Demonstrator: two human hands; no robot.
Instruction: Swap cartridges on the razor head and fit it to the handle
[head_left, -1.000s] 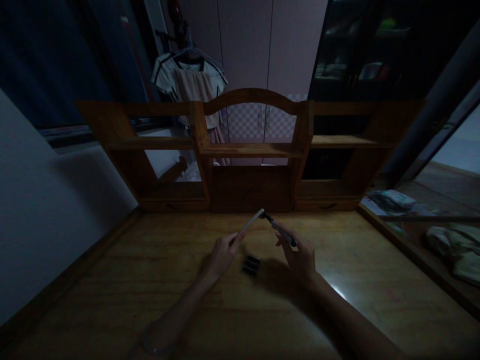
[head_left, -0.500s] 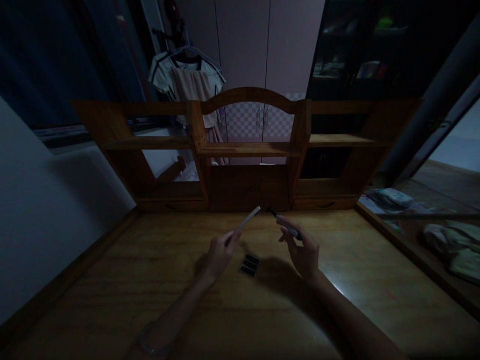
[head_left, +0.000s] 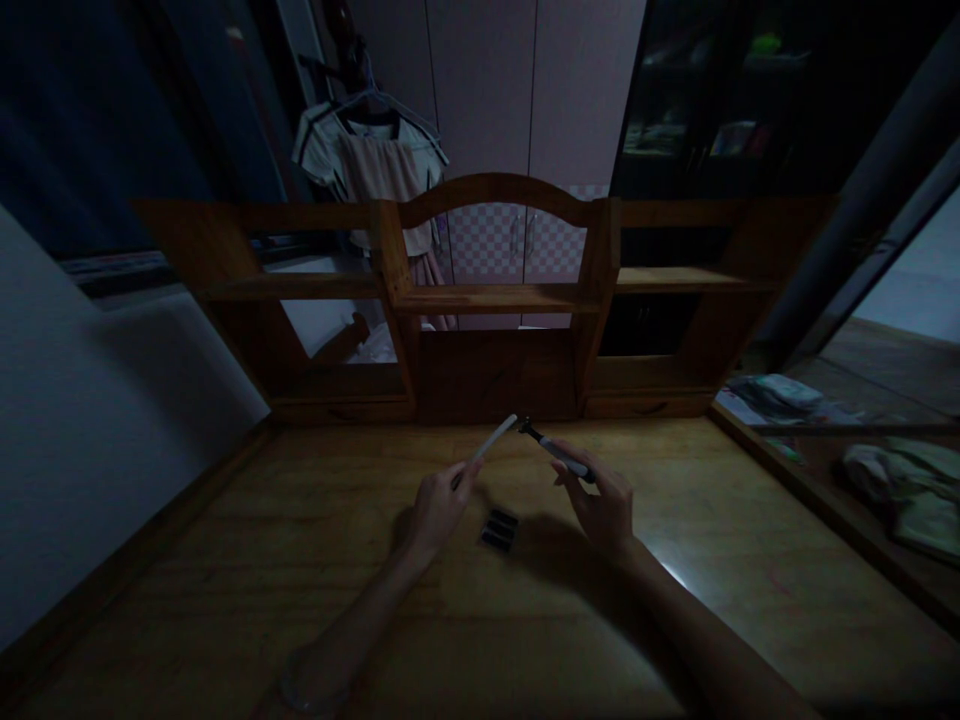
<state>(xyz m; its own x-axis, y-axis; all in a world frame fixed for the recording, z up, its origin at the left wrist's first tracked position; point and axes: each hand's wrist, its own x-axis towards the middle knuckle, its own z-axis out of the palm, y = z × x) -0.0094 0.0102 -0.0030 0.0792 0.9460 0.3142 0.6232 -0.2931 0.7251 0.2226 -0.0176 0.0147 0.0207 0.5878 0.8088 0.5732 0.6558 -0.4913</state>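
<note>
My left hand [head_left: 441,508] is closed round a slim, pale, slightly curved stick [head_left: 495,437], which points up and away to the right. My right hand [head_left: 604,505] grips the grey and black handle of what looks like a razor [head_left: 562,458]. Its small dark head, at the end of a black neck, is close to the stick's tip; whether they touch I cannot tell. Below and between my hands, a small clear pack [head_left: 499,530] with several dark strips lies on the wooden desk [head_left: 337,600].
A wooden shelf unit [head_left: 495,298] stands along the desk's far edge. To the left is a white wall [head_left: 67,420]. A raised wooden rim [head_left: 810,505] borders the desk's right side, with cloth items [head_left: 915,490] beyond it. The room is dim.
My right hand has moved the razor slightly left, bringing its head closer to the pale stick's tip. My left hand and the pack have hardly moved.
</note>
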